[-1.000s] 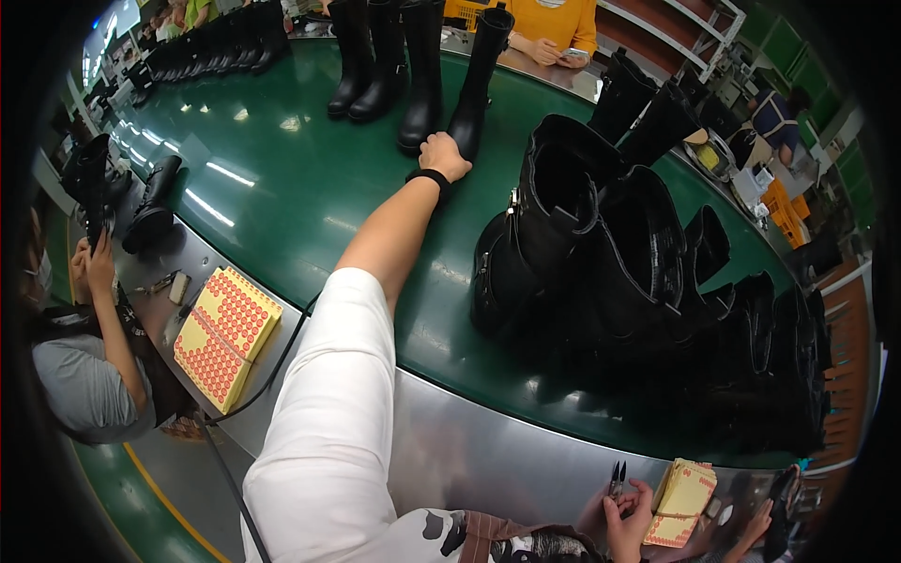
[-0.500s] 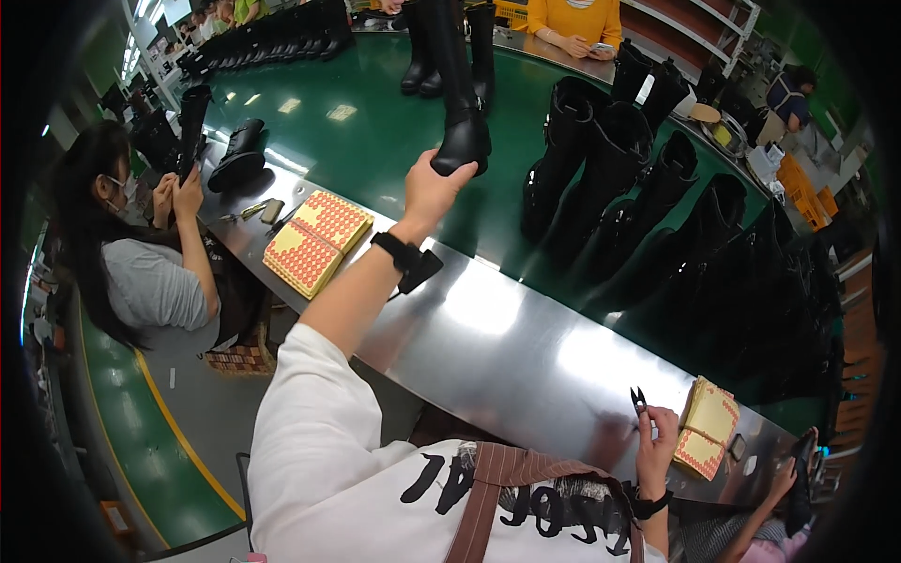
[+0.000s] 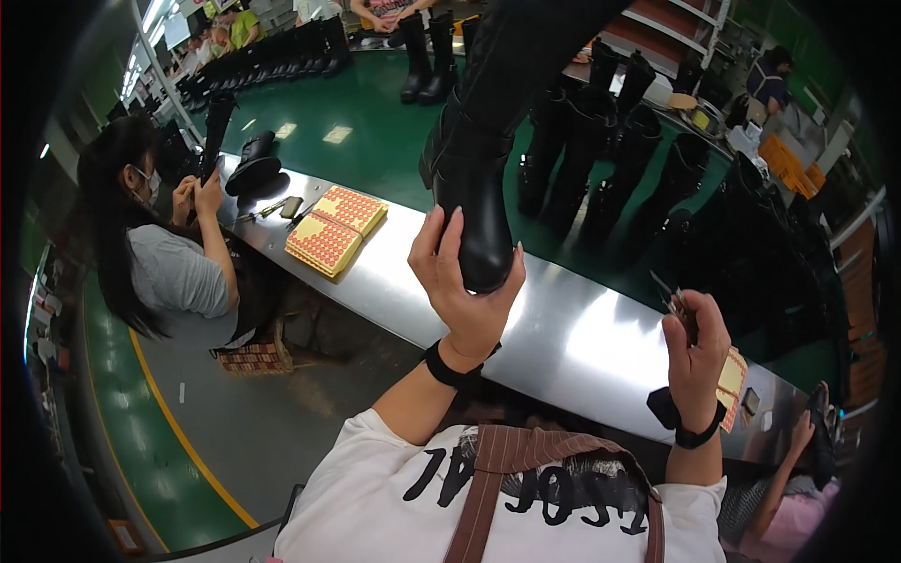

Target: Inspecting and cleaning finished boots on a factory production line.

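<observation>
- Your left hand (image 3: 465,286) is closed around the toe end of a tall black boot (image 3: 493,141), fingers wrapped up its sides; the boot is lifted clear of the tabletop (image 3: 563,328) and its shaft runs up past the top of the view.
- Your right hand (image 3: 693,349) is closed on a small dark tool (image 3: 678,302), raised above the steel edge of the tabletop, well apart from the boot.
- A yellow card (image 3: 730,377) sits just behind your right wrist.
- A stack of orange-and-yellow sheets (image 3: 335,230) lies on the steel strip to your left.
- More black boots (image 3: 601,169) stand on the green belt (image 3: 366,141) beyond the held boot.
- A co-worker in a grey shirt (image 3: 174,277) sits at your left, handling another boot (image 3: 251,161).
</observation>
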Demonstrator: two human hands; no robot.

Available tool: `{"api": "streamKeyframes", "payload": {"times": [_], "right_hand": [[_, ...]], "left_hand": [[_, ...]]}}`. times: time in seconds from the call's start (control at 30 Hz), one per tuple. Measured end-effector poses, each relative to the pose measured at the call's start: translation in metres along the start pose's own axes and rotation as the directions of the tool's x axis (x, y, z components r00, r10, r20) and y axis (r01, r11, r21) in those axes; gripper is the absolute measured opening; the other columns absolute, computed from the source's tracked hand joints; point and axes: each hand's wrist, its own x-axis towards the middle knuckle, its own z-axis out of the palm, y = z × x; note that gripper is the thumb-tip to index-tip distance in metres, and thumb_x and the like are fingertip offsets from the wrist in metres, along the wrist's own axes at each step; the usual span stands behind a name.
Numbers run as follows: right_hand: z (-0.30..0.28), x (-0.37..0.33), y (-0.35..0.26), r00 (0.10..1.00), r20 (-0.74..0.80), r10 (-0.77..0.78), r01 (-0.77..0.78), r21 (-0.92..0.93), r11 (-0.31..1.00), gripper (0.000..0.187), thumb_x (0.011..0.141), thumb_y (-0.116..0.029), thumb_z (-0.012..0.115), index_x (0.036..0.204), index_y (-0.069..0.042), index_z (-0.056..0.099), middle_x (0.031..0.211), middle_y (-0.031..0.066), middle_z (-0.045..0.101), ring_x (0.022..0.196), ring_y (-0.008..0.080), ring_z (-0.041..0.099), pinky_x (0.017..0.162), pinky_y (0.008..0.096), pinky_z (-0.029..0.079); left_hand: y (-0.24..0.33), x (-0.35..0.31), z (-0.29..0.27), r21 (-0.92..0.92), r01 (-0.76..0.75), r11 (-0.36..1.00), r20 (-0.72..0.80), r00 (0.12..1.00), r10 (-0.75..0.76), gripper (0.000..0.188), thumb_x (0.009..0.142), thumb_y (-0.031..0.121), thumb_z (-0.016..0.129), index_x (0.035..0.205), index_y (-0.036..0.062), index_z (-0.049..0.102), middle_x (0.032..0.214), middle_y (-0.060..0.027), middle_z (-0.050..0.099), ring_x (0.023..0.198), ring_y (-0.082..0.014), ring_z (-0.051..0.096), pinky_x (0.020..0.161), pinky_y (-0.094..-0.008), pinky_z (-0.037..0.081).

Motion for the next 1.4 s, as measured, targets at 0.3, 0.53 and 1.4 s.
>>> {"api": "streamKeyframes", "payload": {"times": [0.3,0.53,1.4], "right_hand": [[0.02,0.059,-0.044,0.908,-0.168,-0.383,0.344,-0.222,0.912,0.024,0.077,-0.024,0.078,0.09,-0.007,0.065,0.069,0.0016,0.063,0.054,0.016,0.056,0.054,0.0289,0.037],[0.038,0.072,-0.046,0.898,-0.183,-0.4,0.363,-0.203,0.909,0.021,0.081,-0.025,0.074,0.087,-0.007,0.065,0.072,0.003,0.065,0.056,0.0191,0.06,0.056,0.0314,0.04],[0.004,0.034,-0.011,0.994,-0.086,-0.074,0.057,-0.193,0.98,0.018,0.08,-0.014,0.075,0.085,-0.001,0.063,0.063,0.0062,0.057,0.05,0.0149,0.045,0.048,0.0293,0.036]], "left_hand": [[0.043,-0.027,-0.002,0.025,-0.17,0.985,0.077,0.983,0.168,0.064,0.063,0.008,0.083,0.122,0.0058,0.058,0.128,-0.0158,0.046,0.122,-0.0353,0.043,0.1,-0.0426,0.039],[0.049,-0.035,-0.007,0.051,-0.259,0.964,0.081,0.964,0.255,0.062,0.064,0.01,0.084,0.122,0.0097,0.06,0.127,-0.0145,0.047,0.121,-0.035,0.043,0.1,-0.0412,0.038],[0.01,0.003,-0.006,0.119,-0.293,0.949,0.007,0.956,0.294,0.057,0.064,0.012,0.084,0.117,0.0064,0.063,0.124,-0.0154,0.051,0.116,-0.0336,0.047,0.097,-0.0421,0.041]]}}
